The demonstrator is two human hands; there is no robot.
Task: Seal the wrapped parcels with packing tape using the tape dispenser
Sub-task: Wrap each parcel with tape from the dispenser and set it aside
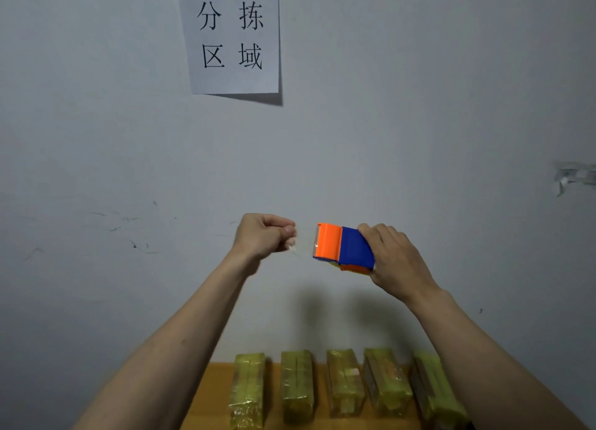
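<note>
Grey wall ahead, a paper sign taped up high. Both arms are raised before it: the right hand grips the orange-and-blue tape dispenser, fingers curled over its back, while the left hand pinches the clear tape end just beside its mouth. Five yellow wrapped parcels lie in a row on the wooden table below

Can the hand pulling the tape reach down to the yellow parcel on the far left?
Probably yes. The left hand pinches the clear tape end up in the air, and nothing lies between it and the leftmost yellow film-wrapped parcel on the wooden table.
</note>
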